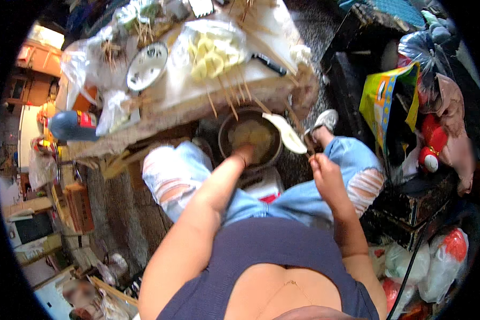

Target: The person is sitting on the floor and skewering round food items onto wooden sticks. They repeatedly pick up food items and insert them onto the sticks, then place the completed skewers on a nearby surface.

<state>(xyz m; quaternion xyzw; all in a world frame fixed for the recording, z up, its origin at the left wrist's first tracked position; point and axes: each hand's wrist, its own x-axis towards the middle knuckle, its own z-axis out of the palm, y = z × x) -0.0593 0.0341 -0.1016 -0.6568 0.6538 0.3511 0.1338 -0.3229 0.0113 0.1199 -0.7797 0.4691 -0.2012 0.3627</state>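
Observation:
My left hand (244, 154) reaches down into a round metal pot (223, 140) between my knees; its fingers are hidden among pale yellowish pieces (250, 132) in liquid. In front of my right knee, my right hand (324, 172) grips the lower end of a wooden skewer that carries a long pale slice of food (290, 136). The slice hangs just right of the pot's rim. Beyond the pot, an open clear plastic bag of pale yellow slices (212, 56) lies on the table, with several bare wooden skewers (228, 96) sticking out over the table's near edge.
On the worn table (188, 94) lie a black-handled knife (270, 64), a patterned enamel plate (147, 67) and plastic bags. A dark bottle (72, 125) stands at its left corner. A black cabinet (408, 208) with a yellow-green bag (384, 100) is at right; filled bags (444, 264) lie lower right.

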